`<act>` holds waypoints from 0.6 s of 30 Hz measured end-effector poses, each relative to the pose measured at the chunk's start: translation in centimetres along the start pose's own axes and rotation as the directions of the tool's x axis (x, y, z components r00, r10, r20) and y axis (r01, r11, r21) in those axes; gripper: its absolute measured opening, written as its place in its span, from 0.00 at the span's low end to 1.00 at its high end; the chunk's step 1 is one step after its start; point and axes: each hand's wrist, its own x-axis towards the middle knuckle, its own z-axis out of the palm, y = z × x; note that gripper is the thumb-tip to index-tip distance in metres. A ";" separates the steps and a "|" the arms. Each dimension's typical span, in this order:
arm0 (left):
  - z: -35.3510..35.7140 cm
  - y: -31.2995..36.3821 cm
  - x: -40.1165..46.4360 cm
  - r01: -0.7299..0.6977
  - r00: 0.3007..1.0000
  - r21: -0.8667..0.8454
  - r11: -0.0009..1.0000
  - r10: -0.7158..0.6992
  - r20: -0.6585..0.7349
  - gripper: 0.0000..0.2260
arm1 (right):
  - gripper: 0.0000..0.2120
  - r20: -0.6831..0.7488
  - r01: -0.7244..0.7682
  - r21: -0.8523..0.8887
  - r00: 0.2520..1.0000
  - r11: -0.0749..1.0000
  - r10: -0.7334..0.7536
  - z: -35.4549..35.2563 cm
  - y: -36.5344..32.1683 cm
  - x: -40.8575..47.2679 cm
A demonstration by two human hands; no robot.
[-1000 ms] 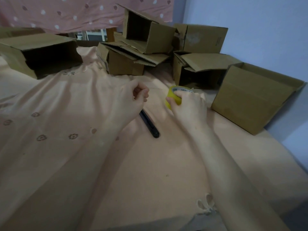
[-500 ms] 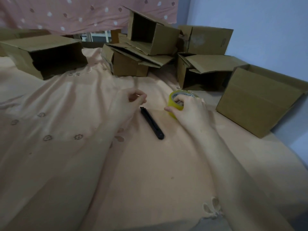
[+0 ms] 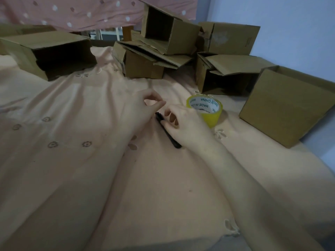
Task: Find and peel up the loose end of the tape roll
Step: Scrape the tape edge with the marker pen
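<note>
The yellow tape roll [image 3: 211, 118] lies flat on the peach sheet, its white core printed "MADE IN CHINA", and no hand holds it. No loose end shows from here. My right hand [image 3: 183, 122] sits just left of the roll, fingers curled and apart, thumb resting against a black utility knife [image 3: 172, 139]. My left hand [image 3: 143, 107] hovers left of the knife's far tip, thumb and forefinger pinched together with nothing visible between them.
Several open cardboard boxes ring the back and right: one at the right [image 3: 286, 105], one behind the roll [image 3: 226, 77], a stacked pile [image 3: 155, 57] and one at the far left [image 3: 49, 53]. The peach sheet [image 3: 72, 160] covers the surface.
My right hand has let go of the tape roll and moved left onto the black knife. The roll now rests on the sheet. My left hand stays pinched.
</note>
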 end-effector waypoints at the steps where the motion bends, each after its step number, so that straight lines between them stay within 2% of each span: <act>1: -0.1 -0.1 0.1 -0.006 1.000 0.005 1.000 0.006 -0.006 0.04 | 0.06 0.041 -0.010 -0.008 0.999 1.000 0.011 0.2 -0.1 0.0; 5: -0.2 -0.5 0.4 -0.005 1.000 0.070 0.998 0.006 -0.015 0.05 | 0.10 0.121 -0.057 -0.032 0.991 0.998 0.060 0.5 -0.2 -0.3; 9: -0.1 -0.3 0.3 0.011 1.000 0.041 0.999 -0.011 -0.005 0.04 | 0.10 0.146 -0.093 -0.013 0.985 0.996 0.094 0.2 -0.2 -0.1; 13: -0.1 -0.4 0.5 -0.012 1.000 -0.004 1.000 0.012 -0.004 0.03 | 0.10 0.131 -0.178 0.066 0.977 0.982 0.168 -0.4 0.0 -0.2; 18: -0.3 -0.8 0.9 0.004 1.000 0.030 1.000 -0.003 -0.018 0.04 | 0.07 0.176 -0.317 0.240 0.944 0.918 0.280 -1.3 1.0 -0.6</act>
